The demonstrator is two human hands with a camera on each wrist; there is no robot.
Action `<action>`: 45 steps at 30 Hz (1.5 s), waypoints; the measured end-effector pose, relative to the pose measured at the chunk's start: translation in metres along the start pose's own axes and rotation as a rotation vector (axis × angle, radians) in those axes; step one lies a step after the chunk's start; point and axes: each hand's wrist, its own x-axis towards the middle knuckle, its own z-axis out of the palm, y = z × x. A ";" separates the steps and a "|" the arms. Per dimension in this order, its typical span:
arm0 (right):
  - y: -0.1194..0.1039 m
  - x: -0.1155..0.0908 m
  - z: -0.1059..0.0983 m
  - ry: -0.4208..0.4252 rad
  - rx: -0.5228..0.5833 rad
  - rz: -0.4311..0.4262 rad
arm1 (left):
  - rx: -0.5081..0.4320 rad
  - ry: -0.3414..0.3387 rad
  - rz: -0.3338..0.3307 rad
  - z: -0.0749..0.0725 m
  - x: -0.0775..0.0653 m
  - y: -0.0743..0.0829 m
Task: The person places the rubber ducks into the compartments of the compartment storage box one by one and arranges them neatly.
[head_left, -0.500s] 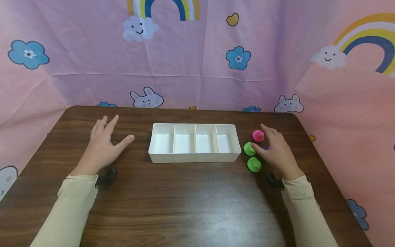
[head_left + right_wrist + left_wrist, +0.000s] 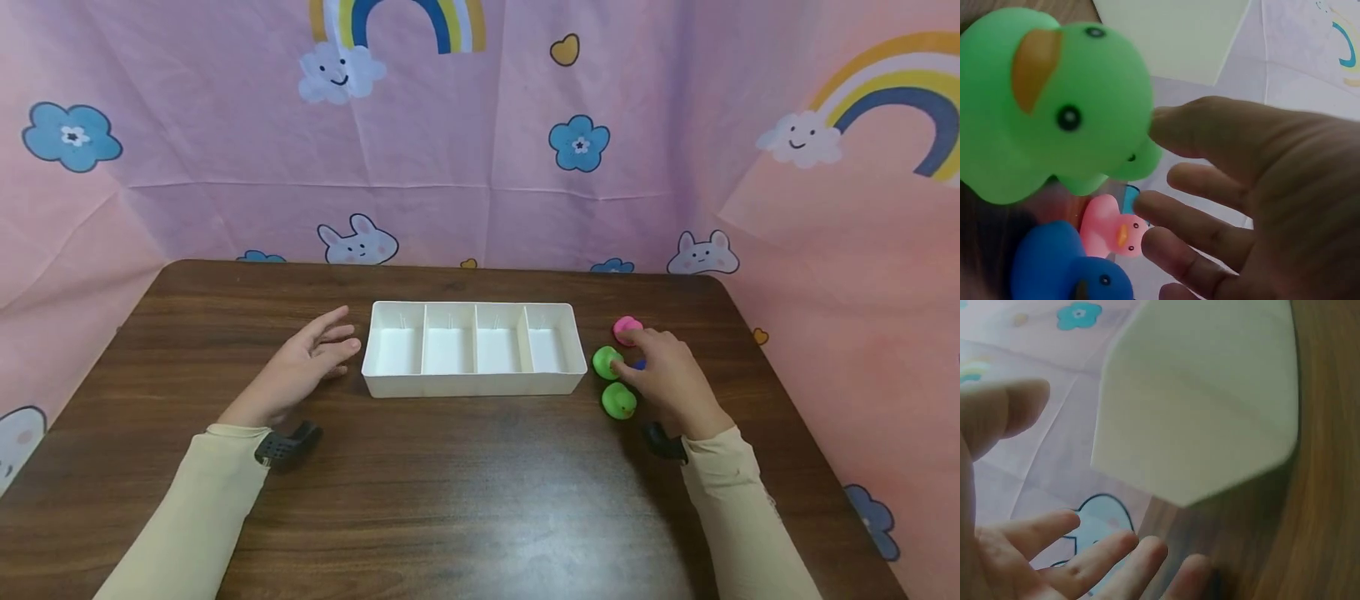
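Note:
A white tray (image 2: 472, 385) with several compartments in a row sits mid-table. My left hand (image 2: 296, 367) hovers just off its left end, fingers loosely bent and holding nothing. On the right, my right hand (image 2: 670, 375) is above a small group of rubber ducks, thumb and fingers apart. These are a pink duck (image 2: 624, 324) at the back, a green duck (image 2: 605, 362) by the thumb, another green duck (image 2: 618, 402) in front, and a blue duck (image 2: 640, 365) mostly hidden beneath the hand. The right wrist view shows no duck between thumb and fingers.
The dark wooden table (image 2: 450, 500) carries the tray and ducks. A pink patterned cloth (image 2: 450, 133) hangs behind the table and along its sides. Black straps (image 2: 288, 446) circle both wrists.
My left hand has moved right toward the tray, its fingers less spread. My right hand has dipped slightly over the ducks, with its fingers bending down. The tray and ducks stay put.

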 end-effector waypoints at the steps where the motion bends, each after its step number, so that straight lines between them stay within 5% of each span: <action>1: 0.000 0.000 0.001 -0.010 0.003 0.004 | -0.038 -0.017 -0.001 0.002 0.000 0.000; 14: 0.002 0.002 0.007 -0.014 -0.032 -0.020 | -0.218 -0.091 0.010 0.021 0.004 -0.002; 22: 0.000 -0.002 0.007 -0.047 0.001 0.020 | -0.214 -0.108 -0.011 0.020 0.003 -0.004; 45: -0.015 0.001 -0.002 0.097 0.062 -0.019 | -0.226 -0.107 -0.009 0.017 0.005 -0.011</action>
